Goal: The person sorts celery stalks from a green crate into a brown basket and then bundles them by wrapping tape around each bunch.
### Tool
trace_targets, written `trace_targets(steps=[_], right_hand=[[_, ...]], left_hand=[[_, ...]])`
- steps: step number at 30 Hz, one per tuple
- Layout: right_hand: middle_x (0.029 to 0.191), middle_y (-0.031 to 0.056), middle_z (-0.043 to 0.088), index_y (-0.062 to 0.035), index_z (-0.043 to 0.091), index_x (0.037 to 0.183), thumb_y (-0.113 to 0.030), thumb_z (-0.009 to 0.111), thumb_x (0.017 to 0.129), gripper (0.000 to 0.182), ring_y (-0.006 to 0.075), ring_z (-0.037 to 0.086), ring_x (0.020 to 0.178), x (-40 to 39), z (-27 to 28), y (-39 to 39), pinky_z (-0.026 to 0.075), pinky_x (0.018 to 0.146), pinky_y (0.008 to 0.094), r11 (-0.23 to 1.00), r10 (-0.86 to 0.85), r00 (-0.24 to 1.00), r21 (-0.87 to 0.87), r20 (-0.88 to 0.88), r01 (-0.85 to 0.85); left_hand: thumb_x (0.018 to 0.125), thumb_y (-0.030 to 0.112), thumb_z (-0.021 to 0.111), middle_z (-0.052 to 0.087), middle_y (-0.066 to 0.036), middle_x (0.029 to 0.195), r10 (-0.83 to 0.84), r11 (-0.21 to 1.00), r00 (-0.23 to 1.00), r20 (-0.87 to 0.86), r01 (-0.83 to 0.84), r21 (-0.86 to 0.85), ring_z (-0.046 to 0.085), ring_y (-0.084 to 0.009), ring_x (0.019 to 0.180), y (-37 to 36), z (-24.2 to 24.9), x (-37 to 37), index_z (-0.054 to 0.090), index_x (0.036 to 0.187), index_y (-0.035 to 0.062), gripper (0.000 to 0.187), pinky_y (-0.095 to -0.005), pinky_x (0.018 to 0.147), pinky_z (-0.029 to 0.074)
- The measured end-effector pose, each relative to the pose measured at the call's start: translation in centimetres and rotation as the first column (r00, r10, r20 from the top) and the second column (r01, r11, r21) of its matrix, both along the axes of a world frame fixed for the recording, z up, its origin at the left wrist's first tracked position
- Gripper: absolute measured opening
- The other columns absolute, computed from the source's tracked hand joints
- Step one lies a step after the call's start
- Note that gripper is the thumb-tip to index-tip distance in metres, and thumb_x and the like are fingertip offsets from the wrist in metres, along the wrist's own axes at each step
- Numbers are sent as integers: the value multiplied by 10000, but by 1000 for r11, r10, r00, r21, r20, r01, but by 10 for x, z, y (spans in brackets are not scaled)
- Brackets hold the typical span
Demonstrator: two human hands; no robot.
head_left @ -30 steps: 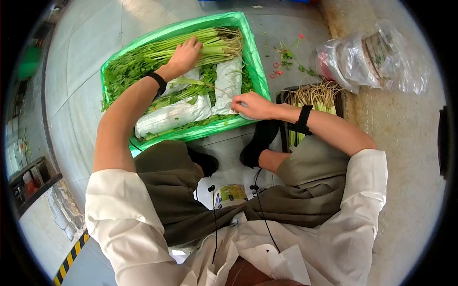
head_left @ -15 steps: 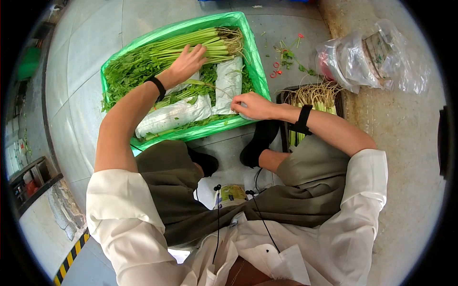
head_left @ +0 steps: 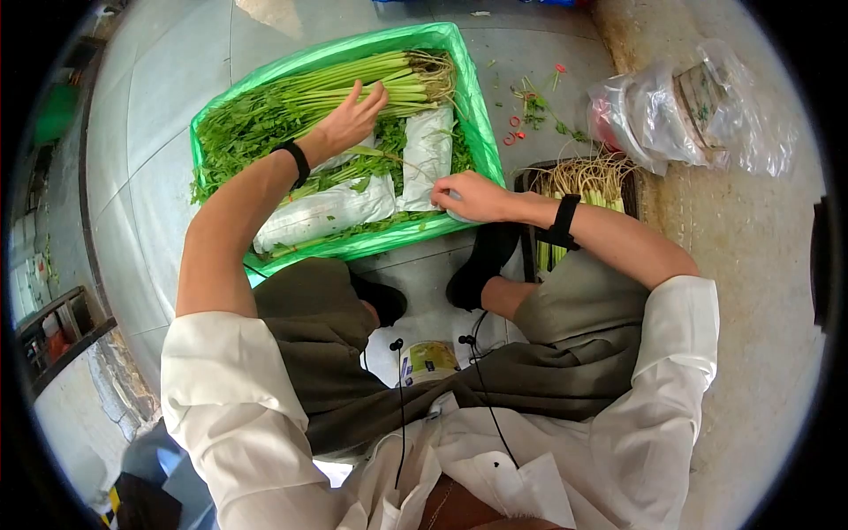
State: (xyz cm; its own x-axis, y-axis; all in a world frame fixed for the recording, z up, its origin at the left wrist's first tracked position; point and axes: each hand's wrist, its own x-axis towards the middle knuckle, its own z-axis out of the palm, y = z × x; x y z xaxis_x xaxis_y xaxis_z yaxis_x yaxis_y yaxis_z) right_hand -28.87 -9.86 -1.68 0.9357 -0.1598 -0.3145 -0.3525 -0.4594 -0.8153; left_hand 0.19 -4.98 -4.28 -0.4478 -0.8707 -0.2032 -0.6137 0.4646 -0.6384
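Observation:
My left hand [head_left: 352, 117] is over the celery stalks [head_left: 375, 75] in the green-lined crate [head_left: 481, 115], its fingers apart and nothing visible in its grasp. The stalks lie with leaves to the left and roots to the right. My right hand [head_left: 468, 196] rests by the near right rim of the crate, fingers curled; something pale shows under it, too hidden to identify. Beside it, inside the crate, stands a white wrapped bundle [head_left: 427, 159] lying lengthwise, and a second white wrapped bundle [head_left: 331, 212] lies along the near side. Loose leaves surround both.
Right of the crate, a dark tray [head_left: 530, 256] holds more rooted stalks [head_left: 601, 181]. Clear plastic bags [head_left: 654, 110] lie beyond it. Red rings [head_left: 515, 122] and leaf scraps [head_left: 534, 104] are on the floor. A printed bucket [head_left: 430, 360] stands between my legs.
My left hand has shifted slightly, its fingers more raised and spread. My right hand stays at the rim. Dark and blue shapes have come into view at the lower left.

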Motion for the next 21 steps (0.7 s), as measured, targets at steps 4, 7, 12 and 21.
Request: trace_targets(steps=[4,7,12,21], right_hand=[[833,178,681,9,653,977,-206,512,916,265,331,654,751,-2,-5,-3,502,718,395,1000,10,999,2,30,-10],[833,180,681,9,652,976,-207,512,919,264,330,655,751,-3,-7,0,503,721,390,1000,2,997,9,72,-2],[858,183,684,12,647,960,-203,518,913,255,331,657,778,-3,-5,-1,503,727,392,1000,-17,998,22,57,16],[841,173,684,1,647,952,-199,521,909,240,333,661,781,-2,-5,-1,505,727,396,1000,-18,997,17,72,17]], left_hand=[[780,211,624,402,-142,1437,7,999,999,-37,-6,42,264,-309,1386,0,11,0,729,980,58,273,-519,1073,304],[800,194,620,402,-150,1445,48,996,999,10,-49,70,266,-322,1387,10,13,15,730,967,53,245,-533,1082,293],[839,176,611,391,-183,1437,152,985,987,-55,-146,88,287,-330,1373,7,5,15,627,1181,25,374,-517,1063,323],[822,132,603,494,-188,1183,271,961,793,-546,-249,117,481,-314,1117,-16,-5,5,426,1262,-17,497,-420,916,420]])
